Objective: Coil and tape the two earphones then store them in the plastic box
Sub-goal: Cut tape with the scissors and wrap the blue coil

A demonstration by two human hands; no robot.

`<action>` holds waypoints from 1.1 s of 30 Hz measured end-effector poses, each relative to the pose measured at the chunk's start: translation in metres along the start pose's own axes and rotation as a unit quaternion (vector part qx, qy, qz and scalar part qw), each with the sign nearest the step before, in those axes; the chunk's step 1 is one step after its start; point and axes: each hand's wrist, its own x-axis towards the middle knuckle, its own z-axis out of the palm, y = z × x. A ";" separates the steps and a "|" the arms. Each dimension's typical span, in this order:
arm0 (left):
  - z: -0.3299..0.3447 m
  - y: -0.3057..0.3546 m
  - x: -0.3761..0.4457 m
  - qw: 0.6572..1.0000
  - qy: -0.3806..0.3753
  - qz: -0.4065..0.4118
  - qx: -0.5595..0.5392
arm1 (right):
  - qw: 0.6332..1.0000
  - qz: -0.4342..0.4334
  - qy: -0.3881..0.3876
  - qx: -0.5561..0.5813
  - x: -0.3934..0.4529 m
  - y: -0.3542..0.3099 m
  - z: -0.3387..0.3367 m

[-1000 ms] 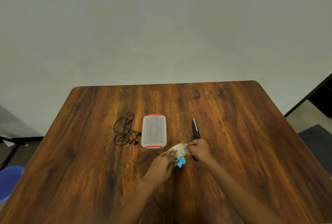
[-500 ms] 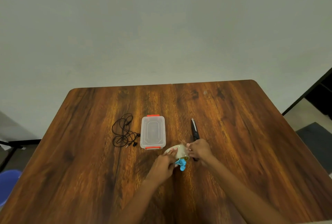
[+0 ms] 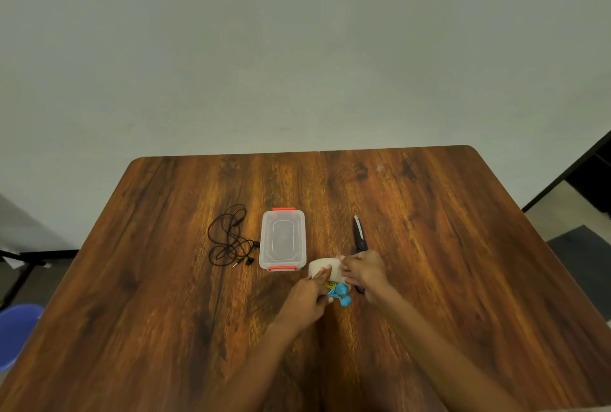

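- Left hand (image 3: 309, 299) curled around tape roll (image 3: 322, 268) and blue earphone (image 3: 340, 292).
- Right hand (image 3: 365, 271) pinching roll's edge.
- Closed plastic box (image 3: 282, 239) just beside; wide bare table (image 3: 463, 263) rightward.

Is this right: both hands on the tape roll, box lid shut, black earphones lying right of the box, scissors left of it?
Sides are swapped. In the head view the black earphones lie left of the plastic box and the scissors right of it. Both hands on the tape roll, lid shut: correct.
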 end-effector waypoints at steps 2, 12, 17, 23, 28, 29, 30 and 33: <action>-0.003 -0.004 0.001 1.000 -0.002 -0.021 -0.017 | 0.999 0.018 -0.021 0.031 -0.001 -0.002 0.000; 0.007 -0.021 -0.023 0.933 -0.013 -0.166 -0.318 | 0.978 0.115 -0.130 0.118 -0.005 -0.019 -0.018; -0.024 -0.002 -0.020 0.736 0.044 -0.189 -0.649 | 0.993 0.071 -0.057 0.081 -0.002 -0.017 -0.026; -0.053 0.017 0.000 0.591 0.031 -0.167 -0.789 | 0.998 0.046 -0.034 0.021 -0.001 -0.019 -0.015; -0.059 0.020 0.002 0.537 0.036 -0.173 -0.825 | 0.999 0.042 -0.009 -0.011 -0.002 -0.023 -0.017; -0.059 0.022 0.001 0.534 0.038 -0.176 -0.826 | 0.999 0.039 -0.007 -0.021 -0.002 -0.024 -0.018; -0.059 0.024 0.000 0.532 0.040 -0.178 -0.827 | 0.999 0.035 -0.005 -0.035 -0.002 -0.024 -0.019; -0.057 0.028 -0.002 0.518 0.046 -0.186 -0.834 | 0.996 0.011 0.011 -0.086 -0.002 -0.024 -0.018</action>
